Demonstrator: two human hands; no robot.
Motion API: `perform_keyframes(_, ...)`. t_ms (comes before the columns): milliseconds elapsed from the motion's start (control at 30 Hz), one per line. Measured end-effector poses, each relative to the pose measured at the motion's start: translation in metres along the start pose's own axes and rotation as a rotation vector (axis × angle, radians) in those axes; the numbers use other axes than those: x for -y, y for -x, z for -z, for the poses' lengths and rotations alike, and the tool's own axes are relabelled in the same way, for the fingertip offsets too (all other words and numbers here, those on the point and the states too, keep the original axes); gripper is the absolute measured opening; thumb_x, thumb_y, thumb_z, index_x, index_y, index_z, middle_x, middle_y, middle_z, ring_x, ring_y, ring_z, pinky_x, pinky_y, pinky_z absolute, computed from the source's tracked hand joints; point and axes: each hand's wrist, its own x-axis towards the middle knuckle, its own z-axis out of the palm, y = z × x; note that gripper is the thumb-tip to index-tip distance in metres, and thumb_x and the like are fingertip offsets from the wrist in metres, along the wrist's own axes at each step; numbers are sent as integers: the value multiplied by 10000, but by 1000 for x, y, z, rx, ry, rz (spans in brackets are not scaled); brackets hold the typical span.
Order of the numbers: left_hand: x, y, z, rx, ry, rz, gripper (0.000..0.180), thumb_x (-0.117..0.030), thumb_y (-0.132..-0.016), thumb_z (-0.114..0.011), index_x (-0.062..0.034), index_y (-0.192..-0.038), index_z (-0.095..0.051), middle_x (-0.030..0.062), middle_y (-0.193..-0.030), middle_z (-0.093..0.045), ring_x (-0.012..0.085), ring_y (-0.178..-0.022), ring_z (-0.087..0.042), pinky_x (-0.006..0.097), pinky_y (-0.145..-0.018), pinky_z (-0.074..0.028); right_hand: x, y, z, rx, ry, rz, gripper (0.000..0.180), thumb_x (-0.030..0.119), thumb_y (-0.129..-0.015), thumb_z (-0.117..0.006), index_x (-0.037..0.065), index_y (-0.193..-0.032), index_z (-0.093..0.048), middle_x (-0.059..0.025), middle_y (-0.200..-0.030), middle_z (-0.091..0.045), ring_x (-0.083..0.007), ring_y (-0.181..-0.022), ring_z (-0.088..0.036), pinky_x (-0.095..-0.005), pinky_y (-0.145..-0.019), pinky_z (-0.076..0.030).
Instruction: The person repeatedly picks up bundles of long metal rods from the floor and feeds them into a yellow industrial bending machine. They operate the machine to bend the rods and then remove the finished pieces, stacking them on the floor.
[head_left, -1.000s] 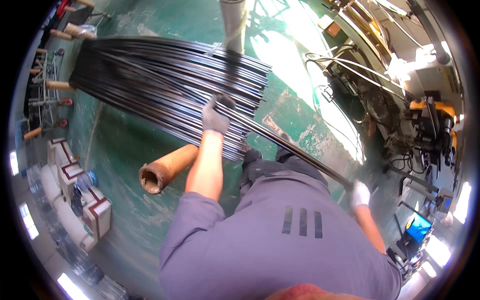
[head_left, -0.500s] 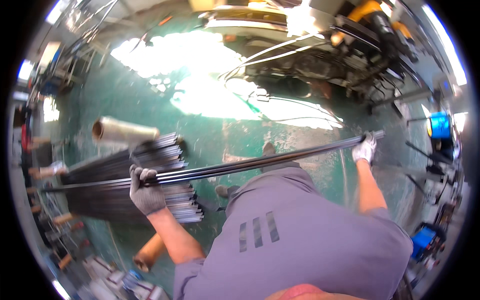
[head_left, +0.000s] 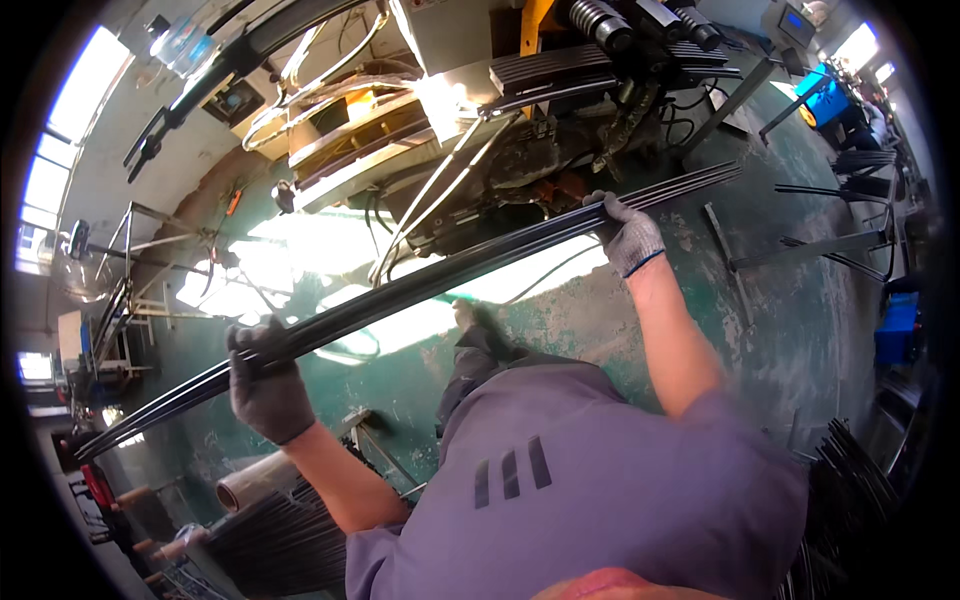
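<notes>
A bundle of several long, thin dark metal bars (head_left: 430, 277) slants across in front of me, its left end lower in the picture and its right end higher. My left hand (head_left: 268, 388), in a grey knit glove, is closed round the bars left of their middle. Farther right, my right hand (head_left: 630, 238), gloved too, grips the same bundle toward its right end. Between my hands the bars lie close together; past each hand they fan slightly apart.
A machine with dark rollers (head_left: 600, 28) and cables stands ahead, with more bars (head_left: 555, 70) lying on it. At lower left are a stack of dark bars (head_left: 275, 540) and a roll of clear film (head_left: 258, 480). A metal stand (head_left: 815, 250) stands at right.
I have turned and moved from the stack of bars toward the machine. The bundle stays in both hands, now steeper, and the stack has shifted to the lower left of the view.
</notes>
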Motion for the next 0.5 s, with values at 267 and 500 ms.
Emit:
perform_keyframes(267, 32, -134, 49, -69, -179, -27, 298, -81, -1043, -530, 69, -1299, -565, 169, -1176, -669, 311, -1104, -663, 502, -1118, -475, 96, -118, -54, -307, 42, 337, 160, 82, -925, -775, 35, -1057, -697, -80, -983, -737, -239, -884, -714, -375, -789, -599)
perform_keyframes(500, 141, -227, 63, -19, -697, 62, 222, -101, -1034, -566, 81, -1139, -637, 209, -1153, -653, 333, -1139, -632, 474, -1077, -508, 164, -215, -82, -322, 284, 484, 261, 144, -944, -705, 6, -1165, -705, -63, -1073, -734, -199, -958, -697, -349, -841, -560)
